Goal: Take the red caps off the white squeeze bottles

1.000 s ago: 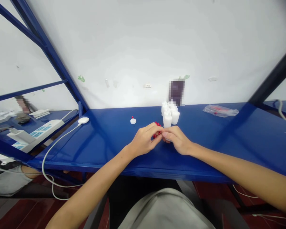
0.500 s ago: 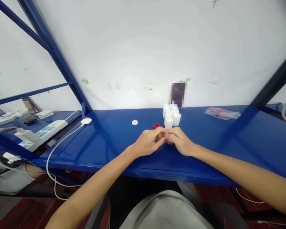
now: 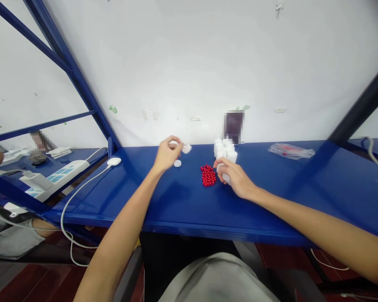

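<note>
Over the left part of the blue table (image 3: 151,193), my left hand (image 3: 168,154) pinches a small white cap (image 3: 186,148), blurred by motion. Just below those fingers, a round white cap (image 3: 177,163) lies on the tabletop. My right hand (image 3: 234,176) is closed around a white plastic bottle (image 3: 224,175), mostly hidden by the fingers. To its left, a cluster of small red tips (image 3: 208,176) is spread on the table. Several white bottles (image 3: 226,149) stand close together behind my right hand.
A clear plastic bag (image 3: 291,151) with something red inside lies at the back right. A white charger puck (image 3: 114,161) and its cable lie at the left edge. A power strip (image 3: 58,176) sits on the neighbouring table, where another person's arm shows. A wall stands behind.
My hands were together in front of the bottles and have parted. The left moved left and away with the white cap; the right keeps the bottle. More red tips now show.
</note>
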Available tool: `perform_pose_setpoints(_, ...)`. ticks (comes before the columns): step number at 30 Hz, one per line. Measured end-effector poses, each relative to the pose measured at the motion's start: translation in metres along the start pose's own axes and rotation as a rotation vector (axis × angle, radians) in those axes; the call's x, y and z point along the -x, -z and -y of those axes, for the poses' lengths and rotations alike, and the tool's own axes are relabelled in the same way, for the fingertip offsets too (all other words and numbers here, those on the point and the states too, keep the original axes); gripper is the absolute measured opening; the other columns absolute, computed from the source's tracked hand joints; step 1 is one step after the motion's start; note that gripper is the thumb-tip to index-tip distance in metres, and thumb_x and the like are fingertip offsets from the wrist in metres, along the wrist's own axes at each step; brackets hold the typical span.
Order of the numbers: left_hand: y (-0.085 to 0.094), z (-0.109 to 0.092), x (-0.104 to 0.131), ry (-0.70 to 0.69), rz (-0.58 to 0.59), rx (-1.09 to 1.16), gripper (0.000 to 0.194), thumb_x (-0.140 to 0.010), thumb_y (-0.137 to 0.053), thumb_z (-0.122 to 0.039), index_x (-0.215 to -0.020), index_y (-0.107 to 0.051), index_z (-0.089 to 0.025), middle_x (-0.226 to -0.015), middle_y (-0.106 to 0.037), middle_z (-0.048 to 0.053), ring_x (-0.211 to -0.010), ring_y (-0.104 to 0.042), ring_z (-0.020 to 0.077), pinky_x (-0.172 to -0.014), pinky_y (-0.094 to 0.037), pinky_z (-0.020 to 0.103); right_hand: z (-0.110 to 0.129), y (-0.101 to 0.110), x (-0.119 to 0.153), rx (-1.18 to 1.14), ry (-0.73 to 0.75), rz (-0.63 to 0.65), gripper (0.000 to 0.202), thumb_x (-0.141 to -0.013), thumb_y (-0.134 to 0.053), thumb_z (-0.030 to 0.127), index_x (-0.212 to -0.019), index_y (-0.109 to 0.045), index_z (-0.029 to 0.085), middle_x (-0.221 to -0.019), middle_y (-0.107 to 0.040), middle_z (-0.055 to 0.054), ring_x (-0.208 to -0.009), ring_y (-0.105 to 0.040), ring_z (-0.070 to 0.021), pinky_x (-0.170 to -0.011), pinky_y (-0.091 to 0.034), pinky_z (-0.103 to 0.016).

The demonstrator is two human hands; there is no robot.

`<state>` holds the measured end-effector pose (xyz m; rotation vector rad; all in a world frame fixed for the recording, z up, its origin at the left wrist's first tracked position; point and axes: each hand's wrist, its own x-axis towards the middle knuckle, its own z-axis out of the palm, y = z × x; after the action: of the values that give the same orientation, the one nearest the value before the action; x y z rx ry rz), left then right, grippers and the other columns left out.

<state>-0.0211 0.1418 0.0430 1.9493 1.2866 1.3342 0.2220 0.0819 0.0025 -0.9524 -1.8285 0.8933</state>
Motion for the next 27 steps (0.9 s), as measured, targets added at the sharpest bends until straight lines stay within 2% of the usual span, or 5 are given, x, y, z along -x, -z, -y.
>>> perform_pose_setpoints(6, 0.021, 0.044, -0.006, 0.026, -0.018, -0.141, 0.026, -0.080, -0.060, -0.044, -0.081, -0.058, -0.017, -0.048, -0.054, -0.006, -0.040, -0.045, 0.0086, -0.046, -0.035, 0.021, -0.001, 0.002, -0.001, -0.231, -0.085, -0.005, 0.019, -0.086, -0.043, 0.031, -0.080, -0.056, 0.018, -0.063, -0.056, 0.001, -0.056, -0.051, -0.0139, -0.056, -0.040, -0.027)
perform_pose_setpoints(12, 0.016, 0.057, -0.001, -0.024, -0.014, -0.294, 0.021, -0.078, -0.063, -0.039, -0.080, -0.062, -0.018, -0.054, -0.054, -0.005, -0.050, -0.047, 0.0108, -0.055, -0.035, 0.023, -0.009, 0.003, -0.004, -0.381, -0.207, -0.056, 0.039, -0.085, -0.040, 0.034, -0.053, -0.053, 0.017, -0.053, -0.057, -0.005, -0.047, -0.052, -0.0141, -0.050, -0.039, -0.028)
perform_pose_setpoints(15, 0.014, 0.063, -0.001, -0.037, 0.021, -0.325, 0.022, -0.081, -0.060, -0.039, -0.083, -0.063, -0.018, -0.055, -0.054, -0.005, -0.052, -0.048, 0.0118, -0.056, -0.035, 0.024, -0.008, 0.003, -0.002, -0.517, -0.285, -0.054, 0.038, -0.085, -0.039, 0.037, -0.053, -0.049, 0.019, -0.048, -0.049, -0.001, -0.041, -0.051, -0.0147, -0.045, -0.039, -0.028)
perform_pose_setpoints(22, 0.013, 0.063, 0.001, -0.111, 0.050, -0.320, 0.030, -0.090, -0.053, -0.042, -0.105, -0.061, -0.019, -0.060, -0.053, -0.005, -0.055, -0.048, 0.0119, -0.059, -0.036, 0.023, -0.002, 0.003, -0.004, -0.442, -0.298, -0.097, 0.035, -0.086, -0.040, 0.045, -0.065, -0.051, 0.019, -0.053, -0.050, 0.000, -0.040, -0.049, -0.0131, -0.034, -0.025, -0.024)
perform_pose_setpoints(27, 0.004, 0.045, 0.007, -0.228, 0.069, -0.266, 0.031, -0.094, -0.046, -0.042, -0.109, -0.059, -0.018, -0.062, -0.047, -0.005, -0.057, -0.044, 0.0111, -0.061, -0.037, 0.022, -0.008, 0.004, -0.008, -0.300, -0.191, -0.081, 0.031, -0.087, -0.045, 0.037, -0.066, -0.055, 0.017, -0.055, -0.054, -0.001, -0.050, -0.050, -0.0120, -0.052, -0.039, -0.025)
